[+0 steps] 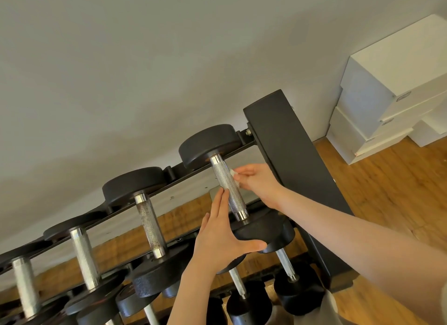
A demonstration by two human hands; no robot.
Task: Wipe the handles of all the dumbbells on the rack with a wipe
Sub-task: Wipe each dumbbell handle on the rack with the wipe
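While my right hand (pixel 256 184) pinches the small wipe (pixel 233 175) against the far side of the end dumbbell's handle (pixel 228 186) and my left hand (pixel 223 237) lies flat-fingered along its near side, I note risk: the scrap could slip, leaving the underside unwiped.

Both hands raised, forearms bare.
Left hand (pixel 221 237) flat, fingers straight, thumb spread; right hand (pixel 257 183) pinches.

Knurled shiny metal handle (pixel 227 188), matt heads (pixel 210 143)
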